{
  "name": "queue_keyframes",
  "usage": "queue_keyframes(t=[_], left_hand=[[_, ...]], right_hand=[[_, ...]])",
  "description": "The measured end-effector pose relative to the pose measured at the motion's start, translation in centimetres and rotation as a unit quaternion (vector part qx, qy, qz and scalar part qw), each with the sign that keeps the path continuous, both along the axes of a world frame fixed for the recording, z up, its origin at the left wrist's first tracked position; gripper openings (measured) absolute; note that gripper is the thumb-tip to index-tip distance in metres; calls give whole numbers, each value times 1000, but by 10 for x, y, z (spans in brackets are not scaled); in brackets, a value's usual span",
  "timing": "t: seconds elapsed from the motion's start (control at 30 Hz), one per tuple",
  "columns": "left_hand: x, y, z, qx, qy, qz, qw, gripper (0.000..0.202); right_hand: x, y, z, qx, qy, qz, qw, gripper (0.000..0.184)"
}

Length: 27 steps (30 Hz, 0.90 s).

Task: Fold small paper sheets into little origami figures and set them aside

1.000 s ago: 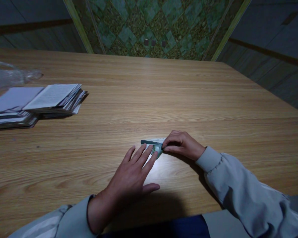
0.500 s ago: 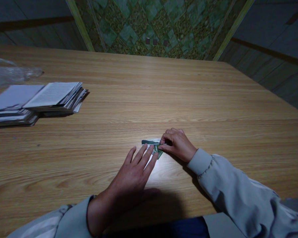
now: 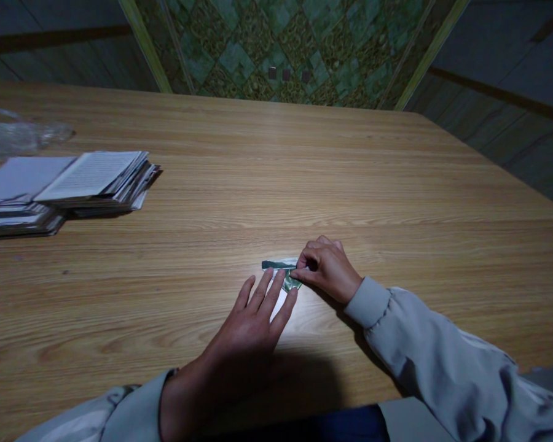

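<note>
Paper, small, green and white, lies on the tabletop under both hands. The left hand is spread wide, with its fingertips by the paper's left part. The right hand pinches the right side between thumb and finger. Pressing gently on the left should stop it slipping; small, slow pinches would probably work best, as thin stuff can tear.

I hold left hand palm down, fingers spread, pointing forward and right | right hand pinched at thumb and forefinger, other fingers curled | left arm and right arm angle inward
</note>
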State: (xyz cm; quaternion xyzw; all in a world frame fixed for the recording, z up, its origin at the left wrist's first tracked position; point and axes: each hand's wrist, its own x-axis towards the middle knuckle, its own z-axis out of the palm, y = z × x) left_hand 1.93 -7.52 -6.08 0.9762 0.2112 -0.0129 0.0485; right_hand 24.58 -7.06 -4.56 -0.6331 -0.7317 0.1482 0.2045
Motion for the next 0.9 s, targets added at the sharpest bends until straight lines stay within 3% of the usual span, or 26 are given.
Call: queue_keyframes(t=[0.33,0.5,0.9], left_hand=[[3,1,8,5,41,1,999,102],[4,0,10,-14,55,7,998,103],[1,-4,4,5,-1,20,1000,108]], right_hand=[[1,-6,-1,14,-37,-3,999,20],[-1,-9,-3,57,-70,14,996,20],[-4,-10,-1,120,-76,32,989,15]])
